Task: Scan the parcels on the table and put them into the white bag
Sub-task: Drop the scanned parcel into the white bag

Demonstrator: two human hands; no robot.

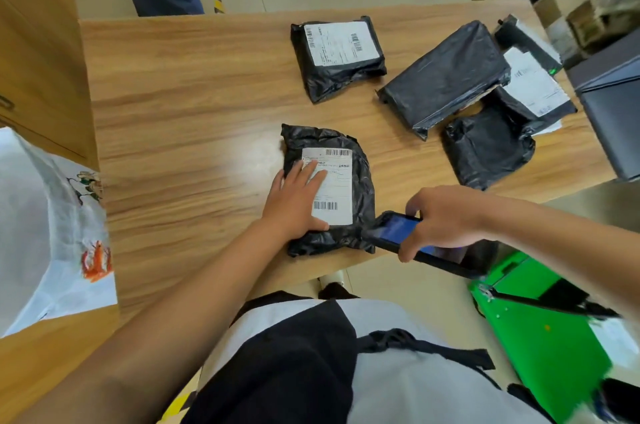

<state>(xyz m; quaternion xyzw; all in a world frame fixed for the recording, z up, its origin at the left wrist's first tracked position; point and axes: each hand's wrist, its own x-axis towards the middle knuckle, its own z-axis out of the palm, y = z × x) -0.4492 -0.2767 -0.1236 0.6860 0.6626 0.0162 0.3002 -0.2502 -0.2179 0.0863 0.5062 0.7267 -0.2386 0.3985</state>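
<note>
Left hand (298,196): fingers straight and spread, palm flat on the near parcel (362,181), pressing it onto the surface (190,94). Right hand (446,219): fingers and thumb curled round a dark handheld scanner (394,233). Its lit blue screen faces up and its front end is at the parcel's lower right corner.

Far left: the white bag (38,233), thin white material with an orange and a green print. It sits beside the left edge of the surface, well apart from both hands.

Near parcel: crumpled black plastic wrap, rounded on its right side. One white label lies on top, with a barcode at its upper edge and another near its lower edge. The left fingers cover the label's left part; both barcodes show. The parcel lies near the front edge of the surface, under the left hand and just left of the right hand.

Further back, untouched: a labelled parcel (337,56), black wrap, white label up, beyond the left hand. To its right is a plain black parcel (446,73), overlapping a crumpled black parcel (488,146) and a right labelled parcel (533,87). This group lies beyond the right hand, apart from it.
</note>
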